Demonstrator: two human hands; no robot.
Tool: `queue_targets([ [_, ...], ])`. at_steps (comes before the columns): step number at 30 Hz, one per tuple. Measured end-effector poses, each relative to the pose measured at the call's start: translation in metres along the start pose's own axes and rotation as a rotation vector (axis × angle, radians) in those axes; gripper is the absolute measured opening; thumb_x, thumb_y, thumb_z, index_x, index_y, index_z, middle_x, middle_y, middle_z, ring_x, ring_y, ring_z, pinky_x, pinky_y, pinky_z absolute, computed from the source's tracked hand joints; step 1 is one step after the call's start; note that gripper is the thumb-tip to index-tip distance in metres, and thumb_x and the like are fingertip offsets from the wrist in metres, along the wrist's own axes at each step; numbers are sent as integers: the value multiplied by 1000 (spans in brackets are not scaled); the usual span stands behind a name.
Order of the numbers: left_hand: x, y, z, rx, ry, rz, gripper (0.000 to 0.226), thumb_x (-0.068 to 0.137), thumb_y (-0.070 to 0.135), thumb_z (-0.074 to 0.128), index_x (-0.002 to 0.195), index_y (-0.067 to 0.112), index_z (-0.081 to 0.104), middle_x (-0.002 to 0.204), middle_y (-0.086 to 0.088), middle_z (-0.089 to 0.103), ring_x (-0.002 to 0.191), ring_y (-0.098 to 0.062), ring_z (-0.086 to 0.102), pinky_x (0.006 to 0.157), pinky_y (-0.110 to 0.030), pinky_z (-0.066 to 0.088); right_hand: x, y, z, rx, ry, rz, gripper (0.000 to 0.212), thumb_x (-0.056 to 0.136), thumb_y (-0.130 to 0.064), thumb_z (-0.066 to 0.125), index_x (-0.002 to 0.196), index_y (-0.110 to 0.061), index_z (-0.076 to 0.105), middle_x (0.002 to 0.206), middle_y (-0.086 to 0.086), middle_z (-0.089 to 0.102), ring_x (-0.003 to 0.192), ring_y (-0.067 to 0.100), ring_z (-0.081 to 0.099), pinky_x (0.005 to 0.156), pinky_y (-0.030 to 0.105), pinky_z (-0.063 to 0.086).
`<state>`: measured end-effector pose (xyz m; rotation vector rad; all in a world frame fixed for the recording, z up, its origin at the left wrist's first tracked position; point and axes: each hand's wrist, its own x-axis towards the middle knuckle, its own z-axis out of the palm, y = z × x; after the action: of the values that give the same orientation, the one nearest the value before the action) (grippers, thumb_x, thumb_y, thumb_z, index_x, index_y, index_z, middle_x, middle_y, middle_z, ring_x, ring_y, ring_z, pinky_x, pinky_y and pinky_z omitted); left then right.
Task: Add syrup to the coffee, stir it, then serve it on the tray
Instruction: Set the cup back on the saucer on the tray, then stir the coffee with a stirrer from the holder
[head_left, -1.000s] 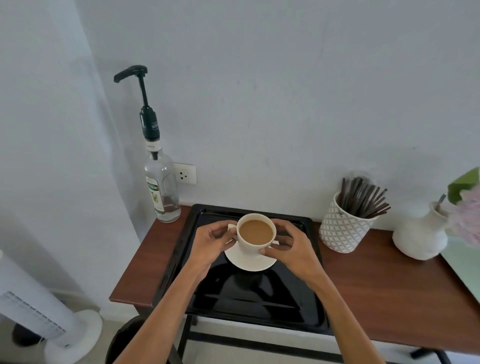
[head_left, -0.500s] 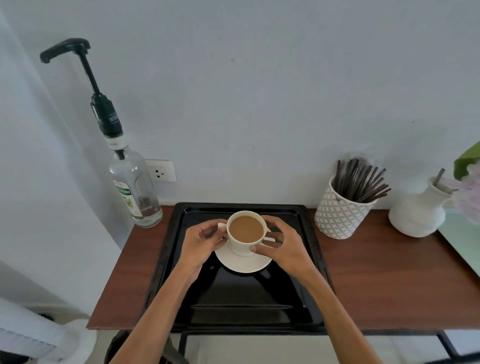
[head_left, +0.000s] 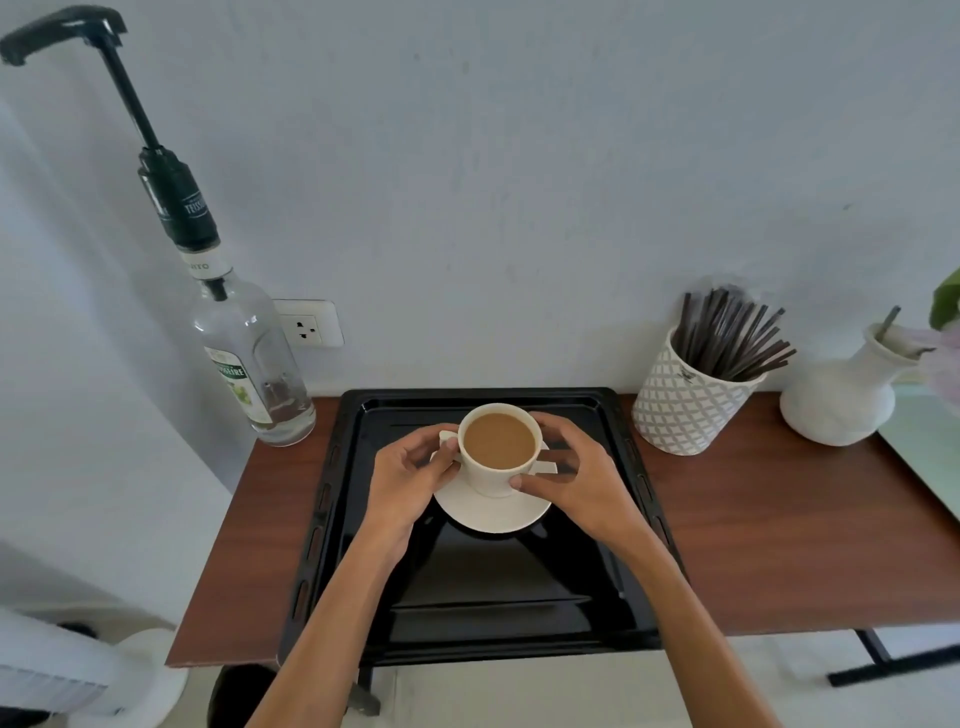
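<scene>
both hands on the white ceramic cup of milky coffee

left hand pinches the handle at 9 o'clock, right hand cups the wall at 3; cup sits on its white saucer (on the glossy black tray). release gently, keeping it level.

Flowers cut off right; bottle label unreadable.

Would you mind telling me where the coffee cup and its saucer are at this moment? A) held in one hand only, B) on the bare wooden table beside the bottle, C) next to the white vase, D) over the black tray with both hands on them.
D: the coffee cup on its saucer is over the black tray, with the left hand and right hand on either side.
</scene>
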<state>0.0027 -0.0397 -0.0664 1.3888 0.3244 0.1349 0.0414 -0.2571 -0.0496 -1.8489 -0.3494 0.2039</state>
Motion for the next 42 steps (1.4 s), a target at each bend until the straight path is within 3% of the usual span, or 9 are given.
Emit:
queue_targets([
  [3, 1, -1, -2, -2, -18, -1, 16, 95, 11, 73, 107, 18, 81, 106, -2, 84, 109, -20, 76, 92, -29, 61, 1, 0, -8, -58, -10, 18, 78, 73, -26, 92, 141, -33, 55, 126, -12, 66, 112, 9, 68, 90, 34, 62],
  [6, 2, -3, -5, 13, -13, -10, 16, 95, 11, 74, 106, 20, 81, 106, -2, 84, 108, -23, 75, 95, -38, 58, 2, -9, -27, -178, 43, 35, 69, 77, -31, 89, 138, -33, 59, 118, -13, 66, 98, 4, 70, 85, 26, 61],
  [9, 6, -4, -7, 18, 0, -12, 18, 95, 9, 73, 104, 22, 82, 105, 0, 84, 107, -20, 76, 91, -32, 58, 7, -28, -57, -288, 203, 8, 43, 86, -33, 82, 126, -31, 67, 97, -12, 71, 76, -1, 68, 68, 12, 54],
  [15, 6, -8, -1, 36, -3, 6, 21, 95, 11, 72, 101, 27, 83, 104, 2, 84, 107, -18, 75, 98, -39, 57, 0, -52, -132, -522, 650, -93, 14, 91, -30, 72, 104, -32, 72, 69, -11, 64, 69, -5, 61, 58, 22, 46],
  [19, 6, -6, -1, 32, 10, 7, 19, 95, 10, 72, 105, 23, 82, 104, 1, 84, 107, -18, 75, 101, -42, 57, -4, -44, -161, -573, 887, -43, 19, 92, -25, 70, 110, -21, 70, 65, -12, 60, 60, -1, 55, 59, 14, 37],
  [22, 5, -7, 0, 22, 10, 10, 18, 95, 10, 73, 105, 22, 82, 103, 2, 84, 101, -10, 77, 100, -41, 57, -4, -37, -171, -574, 981, 2, 31, 92, -30, 70, 120, -17, 67, 71, -2, 64, 64, 8, 53, 61, 19, 33],
  [27, 4, -8, 4, 17, 35, 27, 18, 93, 11, 74, 101, 24, 83, 102, 2, 84, 105, -19, 75, 100, -44, 57, 4, -31, -182, -611, 1005, 85, 38, 93, -34, 69, 122, -10, 71, 87, 7, 76, 89, 24, 68, 79, 27, 37],
  [36, 2, -8, 4, 11, 38, 22, 21, 93, 9, 75, 100, 27, 83, 101, 2, 85, 106, -21, 75, 96, -39, 57, 13, -36, -177, -472, 1054, 85, 17, 88, -23, 72, 96, -12, 83, 66, -2, 66, 67, 18, 61, 71, 26, 40],
  [42, 1, -8, 4, 15, 34, 13, 20, 93, 11, 75, 98, 28, 84, 102, 1, 84, 108, -22, 74, 100, -43, 56, 17, -62, -169, -519, 1006, -51, 15, 89, -26, 71, 92, -17, 82, 78, 2, 73, 75, 17, 64, 64, 25, 38],
])
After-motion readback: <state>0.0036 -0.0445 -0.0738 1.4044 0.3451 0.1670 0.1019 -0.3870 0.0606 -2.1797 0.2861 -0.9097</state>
